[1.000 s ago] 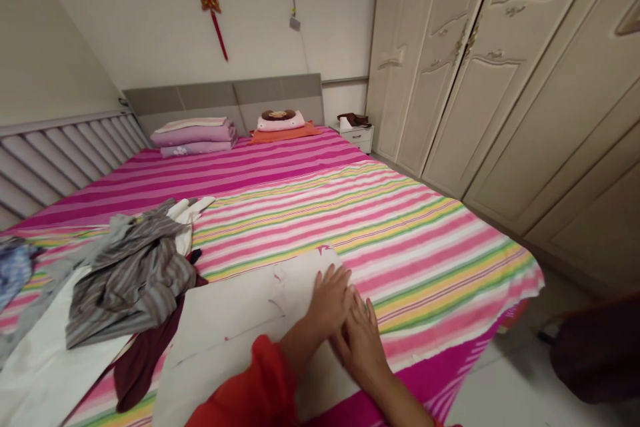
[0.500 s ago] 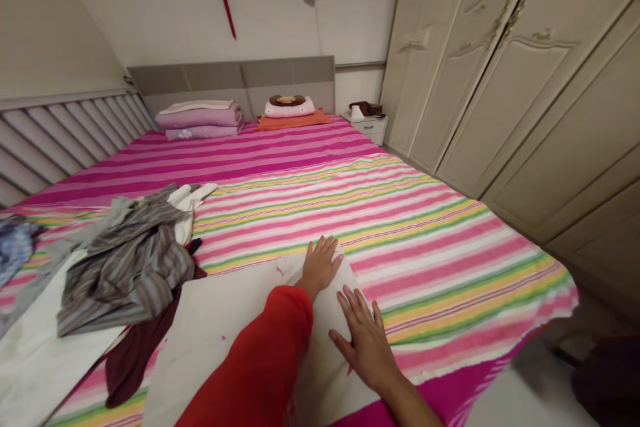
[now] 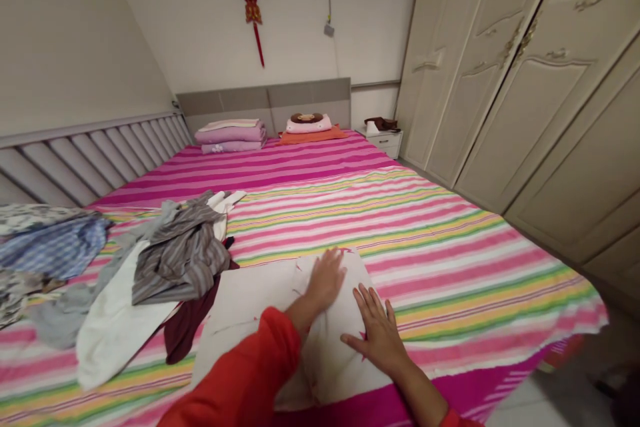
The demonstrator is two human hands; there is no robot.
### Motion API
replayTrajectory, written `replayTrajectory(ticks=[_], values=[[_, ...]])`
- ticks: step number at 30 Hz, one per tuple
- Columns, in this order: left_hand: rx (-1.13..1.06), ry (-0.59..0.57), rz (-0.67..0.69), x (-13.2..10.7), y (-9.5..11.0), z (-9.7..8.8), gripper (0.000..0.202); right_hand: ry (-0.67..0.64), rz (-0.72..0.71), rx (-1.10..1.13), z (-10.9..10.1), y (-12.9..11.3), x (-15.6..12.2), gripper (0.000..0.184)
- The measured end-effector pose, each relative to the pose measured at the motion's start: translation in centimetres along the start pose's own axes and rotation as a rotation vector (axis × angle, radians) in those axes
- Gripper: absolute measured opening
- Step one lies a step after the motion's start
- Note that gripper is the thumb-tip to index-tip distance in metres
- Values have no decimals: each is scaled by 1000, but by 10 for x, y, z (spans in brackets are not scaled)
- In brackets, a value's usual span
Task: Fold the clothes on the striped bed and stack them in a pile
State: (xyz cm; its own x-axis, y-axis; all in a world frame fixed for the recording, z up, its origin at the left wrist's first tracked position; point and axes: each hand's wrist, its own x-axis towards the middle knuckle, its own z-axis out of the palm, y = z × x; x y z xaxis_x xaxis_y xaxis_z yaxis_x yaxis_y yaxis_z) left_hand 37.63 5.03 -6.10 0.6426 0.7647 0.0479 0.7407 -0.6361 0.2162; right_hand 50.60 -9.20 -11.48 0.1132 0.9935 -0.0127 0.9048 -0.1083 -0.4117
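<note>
A white cloth garment with small red marks (image 3: 240,310) lies spread on the striped bed, its right part folded over into a second layer. My left hand (image 3: 326,278) rests on the upper part of this fold, fingers extended and slightly blurred. Flat on the fold's right edge lies my right hand (image 3: 379,331), fingers spread. Neither hand grips anything. My red left sleeve hides part of the garment's lower middle.
Left of the garment is a heap with a grey striped garment (image 3: 183,257), white cloth and maroon cloth. A blue checked garment (image 3: 60,243) lies farther left. Folded bedding (image 3: 233,133) and a pillow (image 3: 309,123) sit by the headboard. A wardrobe (image 3: 520,100) stands at right.
The camera view has tilted up and turned left, showing more wall ornament and clothes. My left hand has shifted slightly over the fold; my right hand stays flat at its edge.
</note>
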Motion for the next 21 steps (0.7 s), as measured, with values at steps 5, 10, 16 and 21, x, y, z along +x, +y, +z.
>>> replayTrajectory(ticks=[5, 10, 16, 21], values=[[32, -28, -34, -21, -19, 15, 54, -82, 36, -19, -14, -8, -1, 104], [63, -28, -232, -8, -59, -23, 52, -107, 69, -34, -19, -13, -2, 104], [44, 244, -31, -56, 11, 25, 49, -77, 56, -45, -14, -10, -2, 104], [138, 433, -34, -114, 4, 78, 49, -64, 41, -63, -10, -8, -2, 103]])
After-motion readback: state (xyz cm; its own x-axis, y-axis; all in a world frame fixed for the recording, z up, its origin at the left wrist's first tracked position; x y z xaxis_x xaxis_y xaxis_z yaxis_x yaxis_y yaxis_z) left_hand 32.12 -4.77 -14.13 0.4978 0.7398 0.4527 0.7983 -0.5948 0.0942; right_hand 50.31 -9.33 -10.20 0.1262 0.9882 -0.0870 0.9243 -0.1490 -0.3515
